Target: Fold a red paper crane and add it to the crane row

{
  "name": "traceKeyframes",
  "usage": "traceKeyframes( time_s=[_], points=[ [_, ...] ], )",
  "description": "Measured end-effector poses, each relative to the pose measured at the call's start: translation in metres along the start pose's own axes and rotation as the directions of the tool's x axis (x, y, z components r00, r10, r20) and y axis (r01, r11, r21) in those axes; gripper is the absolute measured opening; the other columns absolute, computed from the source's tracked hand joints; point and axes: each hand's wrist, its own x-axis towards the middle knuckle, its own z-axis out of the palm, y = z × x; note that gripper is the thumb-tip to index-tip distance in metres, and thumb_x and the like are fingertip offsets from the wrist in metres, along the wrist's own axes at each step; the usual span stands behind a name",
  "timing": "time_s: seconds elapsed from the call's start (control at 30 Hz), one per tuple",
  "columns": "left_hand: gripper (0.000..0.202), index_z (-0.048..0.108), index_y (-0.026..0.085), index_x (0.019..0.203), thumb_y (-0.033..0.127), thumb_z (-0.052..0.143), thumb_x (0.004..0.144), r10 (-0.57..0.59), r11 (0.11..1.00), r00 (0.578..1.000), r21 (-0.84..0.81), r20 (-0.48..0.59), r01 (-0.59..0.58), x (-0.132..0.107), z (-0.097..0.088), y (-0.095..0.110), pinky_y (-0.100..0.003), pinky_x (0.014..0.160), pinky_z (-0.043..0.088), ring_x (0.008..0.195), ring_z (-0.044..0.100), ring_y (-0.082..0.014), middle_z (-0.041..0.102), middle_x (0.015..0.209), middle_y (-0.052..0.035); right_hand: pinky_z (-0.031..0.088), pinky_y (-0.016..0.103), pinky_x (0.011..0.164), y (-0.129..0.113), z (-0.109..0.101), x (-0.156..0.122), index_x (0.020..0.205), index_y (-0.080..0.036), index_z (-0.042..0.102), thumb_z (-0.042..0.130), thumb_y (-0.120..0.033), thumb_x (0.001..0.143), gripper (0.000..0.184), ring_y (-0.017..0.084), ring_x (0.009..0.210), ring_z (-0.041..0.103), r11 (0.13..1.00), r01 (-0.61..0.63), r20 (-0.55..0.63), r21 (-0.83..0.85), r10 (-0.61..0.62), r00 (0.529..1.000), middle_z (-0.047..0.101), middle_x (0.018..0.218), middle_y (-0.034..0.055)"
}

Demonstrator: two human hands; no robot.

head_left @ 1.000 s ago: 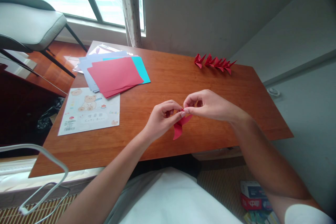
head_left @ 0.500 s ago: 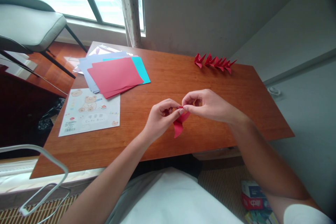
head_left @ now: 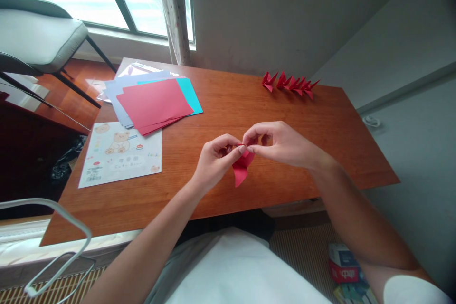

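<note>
A small folded piece of red paper point(head_left: 241, 171) hangs down between my two hands, above the front half of the wooden table. My left hand point(head_left: 220, 157) pinches its upper edge between thumb and fingers. Right beside it, the thumb and forefinger of my right hand point(head_left: 272, 141) pinch the same edge, the fingertips of both hands almost touching. The fingers cover the top of the folded paper. Several red origami cranes point(head_left: 290, 84) stand in a row near the table's back right edge.
On the left of the wooden table point(head_left: 213, 99) lie red paper sheets point(head_left: 156, 104) over blue and lilac ones. Closer to me is a sheet with a bear print point(head_left: 123, 154). A chair point(head_left: 39, 33) stands beyond by the window. A white curved tube point(head_left: 71, 221) rises at lower left.
My right hand has shifted slightly left, nearer my left hand. The hanging red paper has turned a little, and both hands still pinch it.
</note>
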Motion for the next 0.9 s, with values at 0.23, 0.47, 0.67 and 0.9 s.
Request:
traceKeyframes(
  time_s=[0.23,0.47,0.67,0.9],
  points=[
    [0.025,0.075,0.017,0.077,0.039,0.071,0.087,0.059,0.998,0.998,0.035,0.025,-0.060,0.000,0.000,0.004,-0.027,0.067,0.045,0.074,0.058,-0.0166,0.067,0.078,-0.0051,0.043,0.025,0.063,0.002,0.002,0.001,0.083,-0.019,0.071,0.066,-0.018,0.082,0.006,0.013,0.072,0.060,0.999,0.009,-0.070,-0.033,-0.011,0.997,0.071,0.082,0.0000],
    [0.024,0.076,0.017,0.081,0.039,0.071,0.087,0.025,0.999,1.000,0.039,-0.006,-0.025,0.001,0.000,0.004,-0.027,0.067,0.047,0.074,0.061,-0.0176,0.070,0.080,-0.0062,0.045,0.029,0.072,0.005,0.010,-0.005,0.085,-0.020,0.072,0.064,-0.018,0.087,0.008,0.016,0.079,0.063,0.979,0.076,-0.180,-0.191,-0.111,0.977,0.072,0.085,0.0019],
    [0.026,0.077,0.017,0.082,0.040,0.069,0.089,0.038,0.999,0.999,0.019,-0.017,-0.038,0.001,0.000,0.005,-0.027,0.070,0.048,0.078,0.063,-0.0181,0.072,0.083,-0.0063,0.046,0.035,0.079,0.009,0.025,-0.008,0.086,-0.023,0.073,0.066,-0.023,0.091,0.008,0.021,0.086,0.063,0.948,0.110,-0.288,-0.299,-0.199,0.937,0.074,0.088,0.0042],
    [0.021,0.078,0.018,0.089,0.036,0.069,0.090,0.069,0.997,0.998,0.023,-0.010,-0.069,0.000,-0.001,0.002,-0.027,0.074,0.048,0.084,0.063,-0.0188,0.072,0.089,-0.0062,0.049,0.034,0.080,0.010,0.030,-0.009,0.089,-0.024,0.075,0.065,-0.023,0.092,0.011,0.021,0.087,0.065,0.972,0.129,-0.387,-0.195,-0.197,0.901,0.075,0.092,0.0042]
  ],
)
